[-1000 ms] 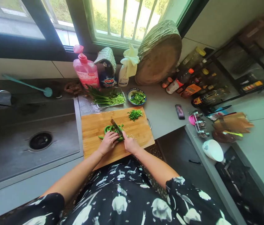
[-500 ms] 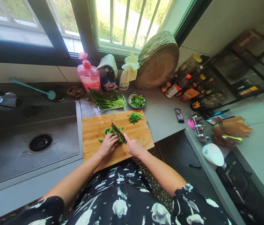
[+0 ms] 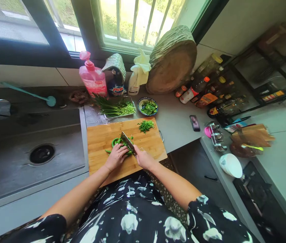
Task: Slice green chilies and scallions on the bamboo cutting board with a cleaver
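The right hand (image 3: 143, 158) has its grip closed round the handle of a knife (image 3: 128, 142), the blade tilted over green peppers (image 3: 119, 143) lying mid-board on the wooden cutting board (image 3: 99, 138), which sits at the table's front edge beside the sink (image 3: 11, 158). The left hand (image 3: 116, 157) presses down on the peppers, fingers curled. To cut well, I would keep those fingertips tucked behind the knuckles and let the blade ride against them, slicing evenly.
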Demonstrator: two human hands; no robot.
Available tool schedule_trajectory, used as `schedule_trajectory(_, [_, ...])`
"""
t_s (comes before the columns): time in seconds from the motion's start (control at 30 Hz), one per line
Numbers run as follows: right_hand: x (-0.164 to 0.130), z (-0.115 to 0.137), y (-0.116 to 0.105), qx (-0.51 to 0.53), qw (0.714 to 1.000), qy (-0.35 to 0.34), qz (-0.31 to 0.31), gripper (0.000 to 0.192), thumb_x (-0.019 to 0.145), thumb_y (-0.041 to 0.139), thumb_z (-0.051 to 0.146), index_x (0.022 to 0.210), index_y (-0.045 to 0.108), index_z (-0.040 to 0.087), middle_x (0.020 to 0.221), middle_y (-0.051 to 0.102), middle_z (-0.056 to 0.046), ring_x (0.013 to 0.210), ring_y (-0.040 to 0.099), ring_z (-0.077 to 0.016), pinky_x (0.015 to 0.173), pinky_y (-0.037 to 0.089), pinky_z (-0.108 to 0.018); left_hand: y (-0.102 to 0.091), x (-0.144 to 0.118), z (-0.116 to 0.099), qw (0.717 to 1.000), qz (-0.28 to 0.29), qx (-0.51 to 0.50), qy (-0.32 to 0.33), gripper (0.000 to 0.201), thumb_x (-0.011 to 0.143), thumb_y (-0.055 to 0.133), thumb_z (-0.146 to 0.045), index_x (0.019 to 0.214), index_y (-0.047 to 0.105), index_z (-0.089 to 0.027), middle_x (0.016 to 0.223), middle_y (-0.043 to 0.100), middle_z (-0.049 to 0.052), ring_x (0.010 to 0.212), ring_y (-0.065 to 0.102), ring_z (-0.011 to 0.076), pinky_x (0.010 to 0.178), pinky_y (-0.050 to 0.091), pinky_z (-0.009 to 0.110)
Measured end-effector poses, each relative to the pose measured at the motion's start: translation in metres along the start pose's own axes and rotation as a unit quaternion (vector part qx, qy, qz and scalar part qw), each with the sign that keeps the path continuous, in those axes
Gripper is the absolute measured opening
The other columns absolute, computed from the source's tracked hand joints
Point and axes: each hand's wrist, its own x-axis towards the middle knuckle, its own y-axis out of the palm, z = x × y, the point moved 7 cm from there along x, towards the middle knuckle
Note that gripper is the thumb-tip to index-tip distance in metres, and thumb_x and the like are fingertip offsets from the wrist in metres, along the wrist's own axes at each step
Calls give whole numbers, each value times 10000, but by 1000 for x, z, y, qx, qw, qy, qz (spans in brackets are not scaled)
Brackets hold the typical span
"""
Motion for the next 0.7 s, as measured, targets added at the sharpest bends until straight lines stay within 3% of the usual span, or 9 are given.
schedule_trajectory(0.2, [17, 3, 16, -1, 999, 30, -28, 677, 876, 336, 194, 1430, -44, 109, 883, 679, -119, 780, 648, -204, 690, 497, -284, -1, 2, -2, 1000, 10, 8, 5, 199, 834, 501, -244, 985, 627, -211, 1019, 648, 70, 1016, 503, 240, 934, 372, 481])
schedule_trajectory(0.5, [-2, -5, -13, -8, 1000, 4, -28, 636, 886, 332, 228, 1438, 33, 133, 872, 674, -137, 770, 643, -235, 673, 481, -305, -4, 2, 0, 1000, -18, 4, 11, 175, 833, 521, -284, 949, 626, -207, 975, 653, 70, 984, 523, 226, 930, 382, 456])
schedule_trajectory(0.7, [-7, 3, -16, -19, 1000, 3, -18, 666, 873, 335, 205, 1432, -9, 89, 856, 673, -140, 764, 642, -233, 685, 483, -310, -6, 3, -1, 1000, -19, -1, 5, 175, 826, 528, -280, 942, 629, -196, 960, 655, 80, 969, 531, 224, 916, 391, 451])
